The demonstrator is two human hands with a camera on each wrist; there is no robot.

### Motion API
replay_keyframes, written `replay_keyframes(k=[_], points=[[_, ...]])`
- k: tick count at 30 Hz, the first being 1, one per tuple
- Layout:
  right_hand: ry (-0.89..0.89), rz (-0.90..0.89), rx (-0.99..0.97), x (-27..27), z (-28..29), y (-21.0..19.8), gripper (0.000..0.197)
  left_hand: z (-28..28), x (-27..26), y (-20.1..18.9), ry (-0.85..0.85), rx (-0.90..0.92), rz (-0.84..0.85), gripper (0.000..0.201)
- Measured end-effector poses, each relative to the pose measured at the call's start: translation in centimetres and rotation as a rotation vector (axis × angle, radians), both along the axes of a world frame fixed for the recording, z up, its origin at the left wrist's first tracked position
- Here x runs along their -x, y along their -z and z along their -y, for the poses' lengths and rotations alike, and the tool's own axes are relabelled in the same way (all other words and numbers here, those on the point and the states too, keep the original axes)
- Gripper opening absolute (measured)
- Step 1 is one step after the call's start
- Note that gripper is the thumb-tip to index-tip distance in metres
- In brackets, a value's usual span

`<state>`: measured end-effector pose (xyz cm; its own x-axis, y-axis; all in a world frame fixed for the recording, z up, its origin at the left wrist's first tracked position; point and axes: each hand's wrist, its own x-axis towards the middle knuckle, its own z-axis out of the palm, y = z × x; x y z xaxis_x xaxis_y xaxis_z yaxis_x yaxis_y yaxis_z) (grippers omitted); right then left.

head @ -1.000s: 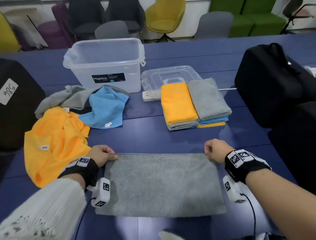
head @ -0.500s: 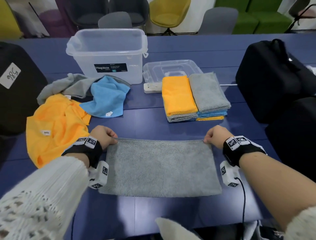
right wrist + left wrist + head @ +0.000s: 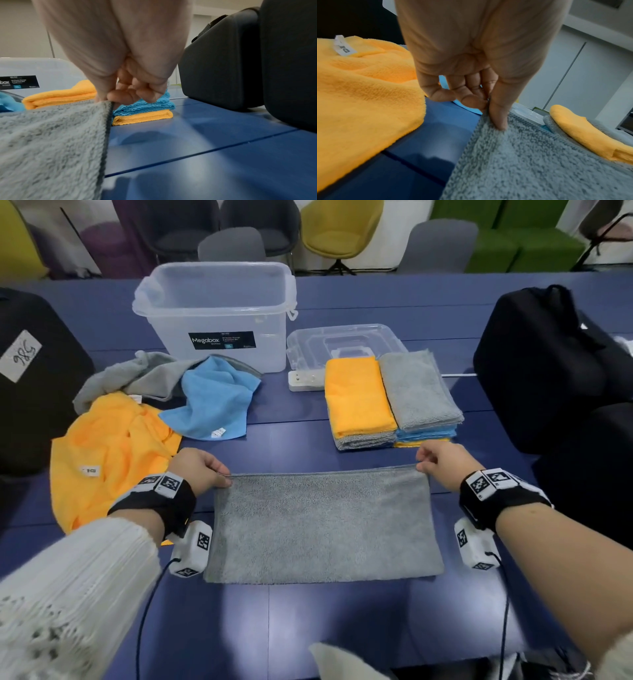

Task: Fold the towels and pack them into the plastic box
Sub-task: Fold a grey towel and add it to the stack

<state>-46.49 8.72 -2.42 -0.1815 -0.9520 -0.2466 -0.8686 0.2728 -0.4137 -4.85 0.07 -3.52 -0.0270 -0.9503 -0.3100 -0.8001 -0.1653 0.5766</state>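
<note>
lower folded towels [image 3: 394, 440] show edges only | lid [image 3: 346, 338] behind that stack half covered | small print on plastic box [image 3: 219, 313] label unreadable | my left fingertips [image 3: 224, 482] tucked under grey towel [image 3: 318, 525]

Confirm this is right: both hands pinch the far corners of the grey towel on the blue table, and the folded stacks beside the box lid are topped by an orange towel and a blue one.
One detail is wrong. The head view shows the folded stacks topped by orange and grey, not blue; blue lies lower down. The left hand and right hand do pinch the grey towel's far corners.
</note>
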Motion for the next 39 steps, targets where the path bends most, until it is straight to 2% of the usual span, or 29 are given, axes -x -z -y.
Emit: replay_keyframes(k=[7,10,18,24,27,29,31,34,36,37,39], points=[[-0.018,-0.043,-0.018,0.0,1.4,0.4,0.020,0.9,0.8,0.5,-0.033,-0.043,0.051,0.019],[0.015,-0.050,-0.017,0.2,1.9,0.9,0.025,1.3,1.2,0.7,-0.045,-0.065,0.020,0.010],[0.111,-0.019,0.035,1.3,2.4,2.2,0.022,2.3,1.3,1.3,-0.029,-0.102,-0.020,0.013],[0.148,-0.083,0.026,1.5,2.5,3.4,0.034,2.6,2.0,2.0,-0.077,-0.083,0.026,0.019],[0.229,-0.076,0.053,1.3,2.5,3.5,0.034,2.6,2.5,2.3,-0.078,-0.044,0.092,0.016],[0.292,-0.030,0.102,1.1,2.2,3.4,0.032,2.4,2.9,2.3,0.003,-0.011,0.188,0.014],[0.257,0.004,0.162,0.3,1.4,3.0,0.031,1.8,3.6,2.1,0.119,0.055,0.291,0.029],[0.048,-0.028,0.166,-2.1,-0.3,2.8,0.023,-0.4,5.5,1.4,0.325,0.197,0.295,0.035],[-0.074,-0.153,0.081,-3.7,-1.1,3.4,0.016,-2.3,7.2,1.2,0.500,0.181,0.253,0.038],[-0.054,-0.219,0.003,-4.1,-1.5,3.8,0.023,-3.3,8.0,1.3,0.578,0.149,0.247,0.044],[0.124,-0.255,-0.176,-4.4,-2.0,4.3,0.055,-5.0,9.4,1.7,0.700,0.074,0.265,0.066]])
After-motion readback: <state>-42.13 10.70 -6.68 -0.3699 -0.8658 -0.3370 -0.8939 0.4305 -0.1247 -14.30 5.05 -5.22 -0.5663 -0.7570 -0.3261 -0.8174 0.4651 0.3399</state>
